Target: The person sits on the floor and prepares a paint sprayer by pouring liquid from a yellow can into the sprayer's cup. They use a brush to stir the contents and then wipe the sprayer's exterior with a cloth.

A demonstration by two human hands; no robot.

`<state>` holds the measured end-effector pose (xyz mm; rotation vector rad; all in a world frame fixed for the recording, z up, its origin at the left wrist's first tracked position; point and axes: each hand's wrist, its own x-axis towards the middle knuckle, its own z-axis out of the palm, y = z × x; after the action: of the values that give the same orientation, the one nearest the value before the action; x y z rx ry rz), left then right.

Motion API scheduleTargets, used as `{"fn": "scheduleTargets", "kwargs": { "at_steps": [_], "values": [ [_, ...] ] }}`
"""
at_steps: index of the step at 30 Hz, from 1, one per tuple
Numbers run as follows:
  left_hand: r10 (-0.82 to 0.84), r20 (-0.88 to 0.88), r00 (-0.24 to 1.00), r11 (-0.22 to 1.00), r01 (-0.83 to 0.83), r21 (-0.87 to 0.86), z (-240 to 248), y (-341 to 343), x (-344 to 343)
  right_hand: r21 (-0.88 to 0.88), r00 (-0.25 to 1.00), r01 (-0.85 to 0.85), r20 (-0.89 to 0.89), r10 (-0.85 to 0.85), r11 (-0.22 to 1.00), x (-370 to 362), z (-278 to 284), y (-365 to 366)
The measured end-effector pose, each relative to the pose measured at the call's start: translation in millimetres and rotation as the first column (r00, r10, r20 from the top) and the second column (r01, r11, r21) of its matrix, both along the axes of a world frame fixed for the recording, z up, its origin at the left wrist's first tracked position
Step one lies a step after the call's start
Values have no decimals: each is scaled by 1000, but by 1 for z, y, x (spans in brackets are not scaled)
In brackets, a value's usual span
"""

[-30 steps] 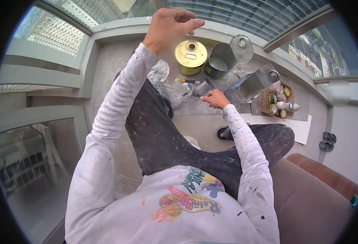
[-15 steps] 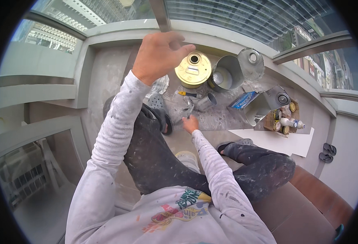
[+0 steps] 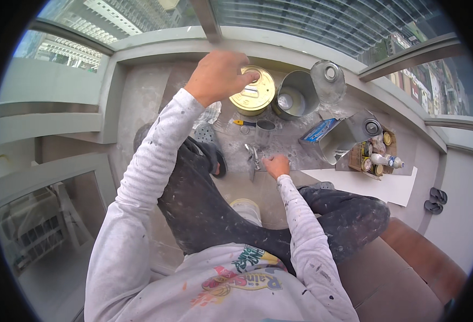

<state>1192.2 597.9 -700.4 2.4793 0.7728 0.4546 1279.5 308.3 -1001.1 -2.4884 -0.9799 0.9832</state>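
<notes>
My left hand point(image 3: 215, 78) reaches over the round yellow metal can point(image 3: 252, 96), thumb and fingers apart. Its thumb overlaps the can's spout in the view; whether it touches cannot be told. My right hand point(image 3: 277, 165) hovers low over the floor with its fingers loosely bent and nothing visible in them. Just left of it lies a metal spray gun point(image 3: 252, 155). A small metal cup point(image 3: 265, 129) stands beyond the gun, close to a yellow-and-black-handled brush point(image 3: 247, 123).
Right of the yellow can stands an open metal bucket point(image 3: 304, 96), beside a clear plastic-looking lid point(image 3: 329, 80). Farther right are an opened rectangular tin point(image 3: 333, 142) and a cardboard box point(image 3: 361, 167) of small cans and bottles. A white bucket point(image 3: 246, 211) sits between my legs.
My right hand has let go of the spray gun and shifted right. The small cup now looks more upright. My left hand has come down and right, its thumb now over the can's spout.
</notes>
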Motion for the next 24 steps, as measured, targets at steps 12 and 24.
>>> {"fn": "scheduleTargets", "kwargs": {
  "at_steps": [12,24],
  "values": [
    [1,-15,1000,1000,-1,24,3,4,-3,678,713,451,118,-691,581,210,135,135],
    [23,28,999,1000,-24,20,8,6,-18,448,921,356,-318,-226,820,256,146,122]
  ]
}}
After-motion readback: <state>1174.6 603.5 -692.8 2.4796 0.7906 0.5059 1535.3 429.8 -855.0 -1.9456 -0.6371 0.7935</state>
